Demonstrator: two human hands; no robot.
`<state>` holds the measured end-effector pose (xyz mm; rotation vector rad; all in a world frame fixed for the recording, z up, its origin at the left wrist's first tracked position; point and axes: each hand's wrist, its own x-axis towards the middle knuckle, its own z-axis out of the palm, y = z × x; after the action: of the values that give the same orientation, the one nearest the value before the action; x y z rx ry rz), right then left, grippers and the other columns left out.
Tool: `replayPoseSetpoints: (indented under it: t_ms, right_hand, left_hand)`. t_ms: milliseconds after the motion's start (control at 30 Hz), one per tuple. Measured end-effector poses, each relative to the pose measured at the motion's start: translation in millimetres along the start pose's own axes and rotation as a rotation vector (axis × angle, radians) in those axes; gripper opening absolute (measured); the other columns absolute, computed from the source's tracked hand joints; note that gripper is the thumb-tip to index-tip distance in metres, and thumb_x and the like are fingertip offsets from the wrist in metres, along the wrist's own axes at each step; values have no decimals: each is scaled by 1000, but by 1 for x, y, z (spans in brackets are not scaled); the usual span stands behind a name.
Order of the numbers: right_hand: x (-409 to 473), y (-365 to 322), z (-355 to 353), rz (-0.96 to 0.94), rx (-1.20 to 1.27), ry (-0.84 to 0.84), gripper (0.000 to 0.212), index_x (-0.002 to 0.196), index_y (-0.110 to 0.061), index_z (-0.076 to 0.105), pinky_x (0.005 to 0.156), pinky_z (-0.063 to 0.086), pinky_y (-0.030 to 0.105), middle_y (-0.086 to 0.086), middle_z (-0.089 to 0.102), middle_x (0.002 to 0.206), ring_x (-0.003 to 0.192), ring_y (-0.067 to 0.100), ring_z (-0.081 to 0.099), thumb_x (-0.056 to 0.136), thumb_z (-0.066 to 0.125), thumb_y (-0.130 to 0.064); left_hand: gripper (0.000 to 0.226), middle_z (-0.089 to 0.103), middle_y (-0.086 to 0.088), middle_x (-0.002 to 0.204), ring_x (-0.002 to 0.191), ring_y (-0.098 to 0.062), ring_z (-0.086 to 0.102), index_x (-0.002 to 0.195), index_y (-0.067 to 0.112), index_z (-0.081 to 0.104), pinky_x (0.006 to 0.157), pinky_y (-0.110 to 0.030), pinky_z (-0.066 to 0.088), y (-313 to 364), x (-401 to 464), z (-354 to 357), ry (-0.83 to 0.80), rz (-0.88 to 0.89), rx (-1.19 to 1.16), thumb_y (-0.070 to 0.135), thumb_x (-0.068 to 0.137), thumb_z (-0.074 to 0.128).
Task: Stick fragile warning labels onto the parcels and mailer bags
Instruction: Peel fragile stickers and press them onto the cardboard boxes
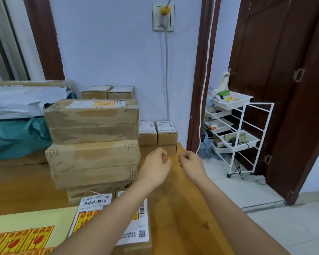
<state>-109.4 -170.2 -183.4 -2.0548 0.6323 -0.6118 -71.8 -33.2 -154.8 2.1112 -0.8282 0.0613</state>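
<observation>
My left hand [156,166] and my right hand [191,162] hover side by side above the wooden table [182,203], fingers loosely curled, holding nothing. Just beyond them stand two small cardboard boxes [157,134] with white shipping labels only. A tall stack of large parcels [92,144] rises to the left; the top one carries a yellow-red fragile label [103,103]. Under my left forearm lies a flat parcel [110,218] with a shipping label and a fragile label. A sheet of fragile labels [26,236] lies at the bottom left.
White and teal mailer bags [15,116] pile up at the far left. Two more small boxes [108,92] stand behind the stack by the wall. The table's right edge drops to a tiled floor with a white shelf trolley [238,133] and a brown door [284,70].
</observation>
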Motion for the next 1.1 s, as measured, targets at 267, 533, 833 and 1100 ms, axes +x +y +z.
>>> replayPoseSetpoints:
  t_ms: [267, 533, 833, 1100]
  right_hand:
    - [45, -16, -2, -68, -186, -44, 15, 77, -11, 52, 59, 36, 31, 2, 54, 77, 68, 18, 49, 90, 44, -12]
    - [93, -15, -3, -77, -218, -38, 33, 124, -3, 51, 86, 43, 33, 15, 53, 126, 110, 29, 53, 96, 42, -17]
    - [149, -25, 19, 172, 105, -112, 50, 137, 1, 36, 85, 41, 31, 15, 47, 133, 116, 31, 48, 96, 44, -26]
    - [193, 15, 33, 328, 386, -159, 83, 125, -11, 54, 92, 51, 45, 11, 60, 121, 102, 33, 60, 56, 52, -56]
  left_hand:
    - [37, 50, -10, 128, 120, -28, 42, 125, 8, 45, 94, -38, 37, 12, 66, 22, 106, -102, 457, 27, 93, 43]
    - [54, 24, -18, 150, 137, -32, 23, 142, 10, 27, 112, -41, 22, -18, 115, 32, 193, -232, 653, 30, 94, 40]
    - [67, 4, -15, 157, 142, -31, 9, 152, 18, 0, 114, -45, 17, -35, 148, 41, 221, -623, 347, 38, 98, 34]
    - [67, 26, -13, 146, 133, -30, 25, 145, 2, 24, 106, -40, 27, -36, 163, 44, 427, -730, 182, 47, 96, 34]
